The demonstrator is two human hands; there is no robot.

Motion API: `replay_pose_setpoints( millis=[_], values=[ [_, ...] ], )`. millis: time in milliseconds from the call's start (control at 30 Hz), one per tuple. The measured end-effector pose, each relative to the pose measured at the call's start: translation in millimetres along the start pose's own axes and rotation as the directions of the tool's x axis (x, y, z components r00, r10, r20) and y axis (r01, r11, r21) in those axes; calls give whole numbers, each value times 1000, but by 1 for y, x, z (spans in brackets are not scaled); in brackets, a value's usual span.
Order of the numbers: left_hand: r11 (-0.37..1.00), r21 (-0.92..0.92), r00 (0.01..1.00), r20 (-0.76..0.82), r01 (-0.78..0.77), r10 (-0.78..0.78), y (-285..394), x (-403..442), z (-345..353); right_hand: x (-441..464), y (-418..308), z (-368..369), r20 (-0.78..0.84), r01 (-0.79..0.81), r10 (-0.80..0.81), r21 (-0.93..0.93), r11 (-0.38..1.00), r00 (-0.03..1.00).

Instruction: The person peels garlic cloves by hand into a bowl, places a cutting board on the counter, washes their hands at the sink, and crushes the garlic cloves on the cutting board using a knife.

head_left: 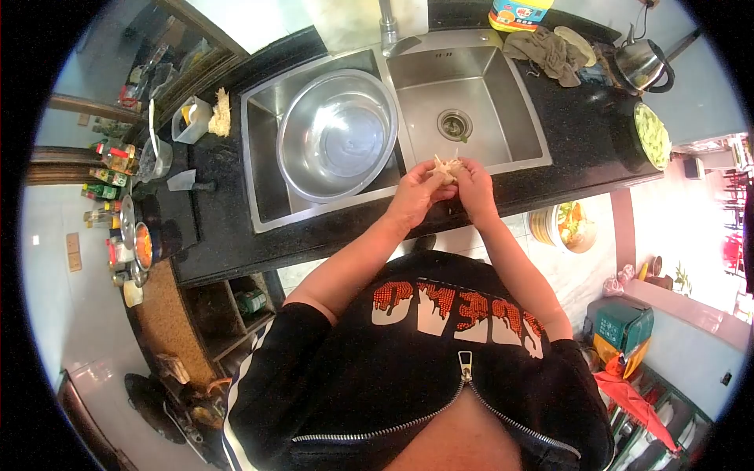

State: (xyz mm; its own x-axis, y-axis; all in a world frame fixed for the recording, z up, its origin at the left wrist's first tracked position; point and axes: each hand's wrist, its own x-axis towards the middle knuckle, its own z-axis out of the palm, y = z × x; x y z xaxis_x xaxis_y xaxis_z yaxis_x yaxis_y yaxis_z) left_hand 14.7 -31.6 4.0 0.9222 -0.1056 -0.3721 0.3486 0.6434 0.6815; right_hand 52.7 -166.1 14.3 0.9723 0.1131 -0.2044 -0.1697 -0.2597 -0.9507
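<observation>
Progress: seemingly midway. Gripping pale stringy clump [446, 168] between left hand [422, 191] and right hand [476, 187], above sink [416, 102] edge, six o'clock from drain [454, 124], with steel bowl [305, 145] at ten o'clock; not yet releasing. Not revealing amount done or left.

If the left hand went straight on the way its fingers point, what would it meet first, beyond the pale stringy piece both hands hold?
Most likely the right hand, just across the pale stringy piece from the left hand. The single head view leaves exact depth unclear.
</observation>
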Motion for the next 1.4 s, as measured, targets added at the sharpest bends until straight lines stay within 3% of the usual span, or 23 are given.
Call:
replay_pose_setpoints(
  millis=[33, 133, 200, 333, 433, 500, 600, 633, 733, 933, 1033, 1233, 1400],
  values=[
    [998, -59, 1000, 22, 10, -8, 0, 0, 0, -2, -7, 0, 23, -67, 64, 148, 987, 998],
    [979, -193, 993, 109, 57, -37, 0, 1, -2, 4, 11, 1, 49, -71, 56, 393, 917, 997],
    [968, -226, 979, 193, 106, -63, 2, 1, -9, 6, 16, -5, 138, -170, 115, 504, 847, 984],
    [953, -243, 952, 286, 183, -110, 9, 1, -7, 7, 14, -7, 221, -268, 162, 635, 725, 962],
    [945, -259, 952, 281, 200, -125, 15, -3, 3, 4, 4, -6, 177, -256, 185, 646, 719, 967],
    [933, -274, 948, 276, 234, -157, 23, -7, 5, 5, 11, -8, 161, -214, 151, 527, 823, 975],
    [968, -79, 968, 104, 238, -229, 21, 3, -10, -2, 5, -8, 119, -134, 97, 355, 925, 988],
    [978, 77, 981, 0, 193, -193, 19, 6, -10, -5, 0, -7, 105, -106, 78, 298, 949, 991],
    [952, 266, 987, -88, 152, -133, 23, 8, -2, -6, 3, -6, 169, -91, 56, 203, 975, 984],
    [909, 416, 996, -89, 31, 6, 20, 8, 1, -8, -1, -5, 132, -100, 72, 216, 971, 989],
    [900, 435, 994, -98, -5, 53, 19, 7, 4, -8, -2, -4, 161, -102, 53, 312, 945, 986],
    [843, 532, 987, -68, -87, 145, 16, 7, 8, -6, -3, -6, 138, -128, 115, 91, 988, 984],
    [832, 542, 982, -58, -118, 177, 12, 9, 5, -2, -5, -7, 158, -74, 74, -8, 997, 985]
  ],
)
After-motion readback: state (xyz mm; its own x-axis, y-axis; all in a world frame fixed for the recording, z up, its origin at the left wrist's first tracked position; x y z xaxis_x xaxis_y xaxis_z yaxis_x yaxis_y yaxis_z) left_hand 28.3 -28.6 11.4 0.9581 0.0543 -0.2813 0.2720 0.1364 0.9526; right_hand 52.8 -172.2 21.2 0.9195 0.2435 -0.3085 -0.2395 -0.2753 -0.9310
